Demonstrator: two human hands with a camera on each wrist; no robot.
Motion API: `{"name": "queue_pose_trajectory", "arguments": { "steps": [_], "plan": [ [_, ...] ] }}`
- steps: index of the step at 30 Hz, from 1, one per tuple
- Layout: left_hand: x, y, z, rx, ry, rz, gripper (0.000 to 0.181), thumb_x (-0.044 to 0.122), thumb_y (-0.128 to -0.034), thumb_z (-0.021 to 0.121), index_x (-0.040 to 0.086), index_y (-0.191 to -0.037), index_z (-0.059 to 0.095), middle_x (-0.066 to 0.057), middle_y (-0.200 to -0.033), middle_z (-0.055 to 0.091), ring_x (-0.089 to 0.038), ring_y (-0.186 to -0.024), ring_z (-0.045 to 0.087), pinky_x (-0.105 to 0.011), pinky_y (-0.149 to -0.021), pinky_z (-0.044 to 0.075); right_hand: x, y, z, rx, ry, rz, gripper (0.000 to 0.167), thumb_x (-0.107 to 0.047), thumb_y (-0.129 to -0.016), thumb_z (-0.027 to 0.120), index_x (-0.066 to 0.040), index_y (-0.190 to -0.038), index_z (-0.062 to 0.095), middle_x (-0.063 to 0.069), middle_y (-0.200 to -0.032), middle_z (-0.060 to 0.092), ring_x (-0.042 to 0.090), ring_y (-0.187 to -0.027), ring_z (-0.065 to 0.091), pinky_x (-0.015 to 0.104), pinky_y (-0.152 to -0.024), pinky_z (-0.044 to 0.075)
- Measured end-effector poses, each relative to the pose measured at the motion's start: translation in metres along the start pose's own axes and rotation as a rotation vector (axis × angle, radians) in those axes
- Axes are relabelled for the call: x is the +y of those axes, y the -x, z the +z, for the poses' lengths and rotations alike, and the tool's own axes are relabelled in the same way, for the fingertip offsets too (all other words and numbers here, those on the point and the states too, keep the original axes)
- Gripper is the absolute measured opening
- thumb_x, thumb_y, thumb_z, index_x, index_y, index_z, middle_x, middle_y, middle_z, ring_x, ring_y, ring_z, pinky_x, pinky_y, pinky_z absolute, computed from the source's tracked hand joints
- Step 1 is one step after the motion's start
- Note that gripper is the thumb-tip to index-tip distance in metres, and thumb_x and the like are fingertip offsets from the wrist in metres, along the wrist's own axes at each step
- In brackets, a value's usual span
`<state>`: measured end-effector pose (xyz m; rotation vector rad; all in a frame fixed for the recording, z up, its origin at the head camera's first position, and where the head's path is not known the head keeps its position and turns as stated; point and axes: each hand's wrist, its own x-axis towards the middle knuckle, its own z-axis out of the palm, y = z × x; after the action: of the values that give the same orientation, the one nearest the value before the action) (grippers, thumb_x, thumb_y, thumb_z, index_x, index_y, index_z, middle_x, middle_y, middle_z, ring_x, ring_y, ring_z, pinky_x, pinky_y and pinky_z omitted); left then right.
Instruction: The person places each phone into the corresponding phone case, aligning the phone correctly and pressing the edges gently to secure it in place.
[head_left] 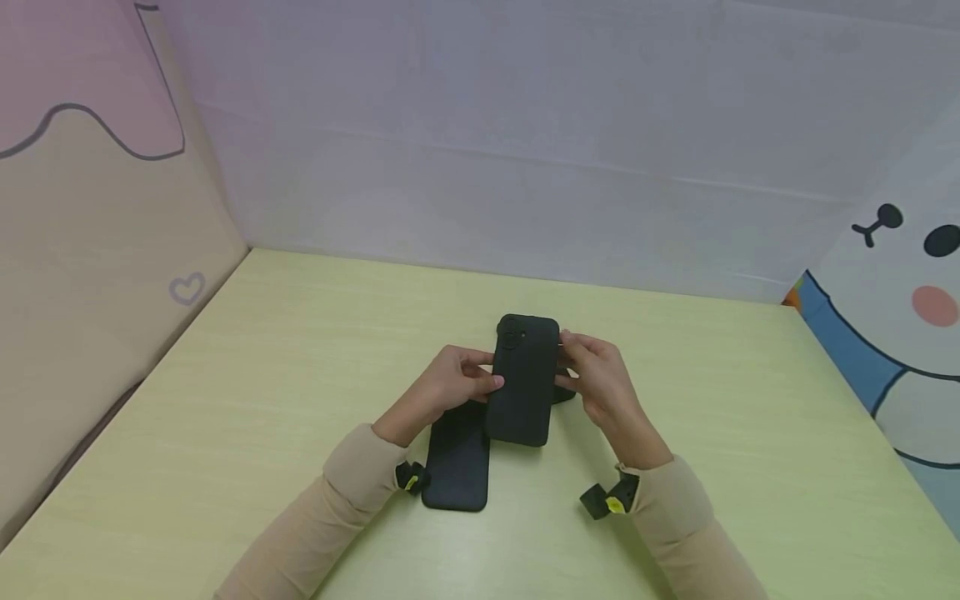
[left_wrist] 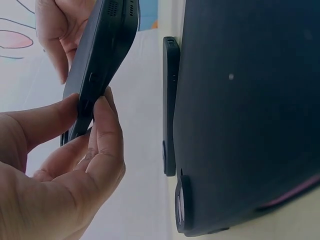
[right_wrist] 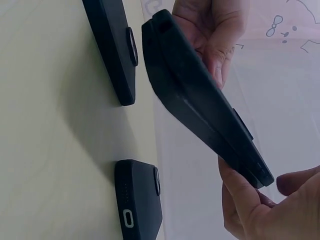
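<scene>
A black phone [head_left: 523, 392], seemingly in a dark case, is lifted above the table, its camera side facing up in the head view. My left hand [head_left: 457, 379] pinches its left edge between thumb and fingers. At the opposite edge is my right hand [head_left: 600, 375], fingers bent against the upper side; in the right wrist view its thumb [right_wrist: 295, 181] lies close to the phone's corner. A layered seam runs along the phone's side [right_wrist: 200, 100]. Below lies a second black phone [head_left: 457, 467]. A third black one [head_left: 564, 392] is mostly hidden behind the held phone.
The pale yellow table [head_left: 300, 333] meets a white sheet [head_left: 525, 167] at the back. Printed cloth with cartoon figures [head_left: 915, 333] hangs at the right, and a beige printed panel [head_left: 97, 250] at the left. Both wrists carry small black devices [head_left: 596, 502].
</scene>
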<state>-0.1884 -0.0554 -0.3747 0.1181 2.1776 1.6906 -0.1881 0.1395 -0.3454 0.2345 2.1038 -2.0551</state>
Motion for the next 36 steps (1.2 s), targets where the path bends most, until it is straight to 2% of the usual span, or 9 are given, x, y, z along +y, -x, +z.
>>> {"name": "queue_pose_trajectory", "arguments": {
  "steps": [8, 19, 28, 33, 36],
  "plan": [
    [-0.0009, -0.0008, 0.0004, 0.000, 0.011, -0.004, 0.043, 0.006, -0.0821, 0.066, 0.001, -0.123, 0.056, -0.015, -0.094, 0.069, -0.021, -0.078, 0.068, -0.036, -0.082, 0.053, 0.0007, -0.0009, 0.0004, 0.021, 0.006, -0.016, 0.035, -0.019, -0.094, 0.051, 0.010, -0.115, 0.053, -0.006, -0.076, 0.060, 0.007, -0.074, 0.060, 0.023, -0.065, 0.053],
    [-0.0002, -0.0013, 0.0002, -0.011, -0.010, -0.002, 0.039, 0.011, -0.0833, 0.066, 0.003, -0.121, 0.058, -0.011, -0.093, 0.068, -0.017, -0.079, 0.066, -0.038, -0.089, 0.050, 0.0010, -0.0001, 0.0015, 0.117, -0.041, -0.023, 0.033, -0.014, -0.093, 0.053, 0.011, -0.114, 0.056, -0.006, -0.074, 0.058, 0.006, -0.068, 0.058, 0.022, -0.058, 0.053],
    [0.0012, -0.0005, 0.0016, -0.050, -0.015, 0.017, 0.034, 0.014, -0.0873, 0.061, -0.002, -0.118, 0.057, -0.013, -0.099, 0.064, -0.016, -0.086, 0.062, -0.033, -0.084, 0.052, 0.0031, -0.0021, 0.0004, 0.165, -0.047, -0.030, 0.033, -0.013, -0.093, 0.053, 0.012, -0.114, 0.056, -0.003, -0.079, 0.057, 0.006, -0.067, 0.058, 0.019, -0.054, 0.052],
    [0.0015, -0.0008, 0.0023, -0.071, -0.027, 0.024, 0.031, 0.014, -0.0883, 0.060, -0.001, -0.116, 0.058, -0.012, -0.096, 0.063, -0.015, -0.083, 0.062, -0.031, -0.081, 0.053, 0.0027, -0.0016, -0.0004, 0.168, -0.067, -0.025, 0.033, -0.013, -0.092, 0.054, 0.012, -0.113, 0.056, -0.005, -0.074, 0.059, 0.006, -0.065, 0.058, 0.019, -0.053, 0.051],
    [0.0014, -0.0017, 0.0029, -0.093, -0.001, 0.010, 0.028, 0.012, -0.0888, 0.059, -0.002, -0.113, 0.059, -0.012, -0.096, 0.065, -0.015, -0.081, 0.063, -0.031, -0.078, 0.054, 0.0020, -0.0014, -0.0008, 0.161, -0.071, -0.022, 0.033, -0.014, -0.092, 0.054, 0.011, -0.114, 0.056, -0.005, -0.073, 0.059, 0.006, -0.065, 0.059, 0.019, -0.053, 0.051]
  ]
}}
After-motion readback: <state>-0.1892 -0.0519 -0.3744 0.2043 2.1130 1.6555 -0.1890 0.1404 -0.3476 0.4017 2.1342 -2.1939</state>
